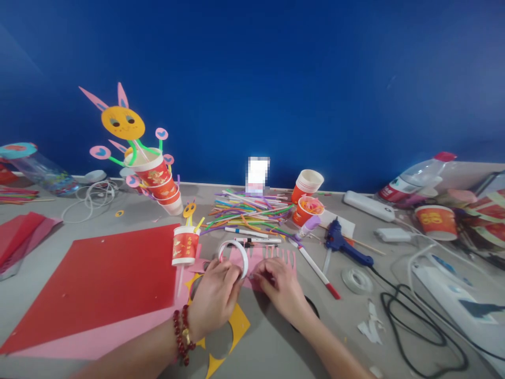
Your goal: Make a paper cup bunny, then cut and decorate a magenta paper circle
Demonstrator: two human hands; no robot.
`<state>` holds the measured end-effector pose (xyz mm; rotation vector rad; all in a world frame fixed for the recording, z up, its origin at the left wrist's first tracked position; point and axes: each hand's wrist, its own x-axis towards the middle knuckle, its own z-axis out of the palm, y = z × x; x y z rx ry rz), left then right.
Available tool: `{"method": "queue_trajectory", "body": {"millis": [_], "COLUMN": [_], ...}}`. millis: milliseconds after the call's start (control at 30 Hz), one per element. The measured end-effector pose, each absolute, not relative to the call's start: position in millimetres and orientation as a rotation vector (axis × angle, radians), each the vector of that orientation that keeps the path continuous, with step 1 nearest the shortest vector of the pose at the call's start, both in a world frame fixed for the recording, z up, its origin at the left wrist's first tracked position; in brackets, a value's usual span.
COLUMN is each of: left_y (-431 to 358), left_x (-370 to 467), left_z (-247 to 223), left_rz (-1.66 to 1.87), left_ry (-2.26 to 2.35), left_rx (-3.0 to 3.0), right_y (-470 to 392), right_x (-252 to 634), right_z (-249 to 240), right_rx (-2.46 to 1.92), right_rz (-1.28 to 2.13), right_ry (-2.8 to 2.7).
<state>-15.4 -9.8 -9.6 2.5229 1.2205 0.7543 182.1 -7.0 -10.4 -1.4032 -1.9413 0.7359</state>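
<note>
My left hand (215,297), with red bead strands at its wrist, grips a white roll of tape (244,259) held up on its edge. Close by on the right, my right hand (281,289) has its thumb and fingers pinched together beside the roll; what lies between them is too small to make out. Behind both hands lies pink paper (256,255) cut into strips along its far edge. Yellow paper (239,323) with round cut-outs lies under and beside my left hand. A small decorated paper cup (185,246) is just left of it.
Red paper (118,273) covers the left side. A tall stacked-cup figure (152,176) stands behind it. Pipe cleaners (248,210) are heaped at the back. On the right lie a blue glue gun (347,245), another tape roll (357,280) and a looping black cable (398,321).
</note>
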Motion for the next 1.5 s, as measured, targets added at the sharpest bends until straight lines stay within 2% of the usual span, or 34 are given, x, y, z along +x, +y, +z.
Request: {"method": "queue_trajectory", "body": {"millis": [667,1067,1500], "left_y": [-12,-12,-11], "left_x": [-15,-11,-12], "left_z": [-11,-10,-9], "left_rz": [0.797,0.604,0.642], "left_ry": [1.102,1.147,1.140], "left_rx": [2.527,2.610,2.565], "right_y": [-7,-6,-7], "right_x": [183,185,202], "right_z": [-19,-15,-14], "right_rx": [-1.341,-1.335,-1.378], "right_rz": [0.671,0.562,0.559], "right_ry": [-1.974,-2.090,-2.052]}}
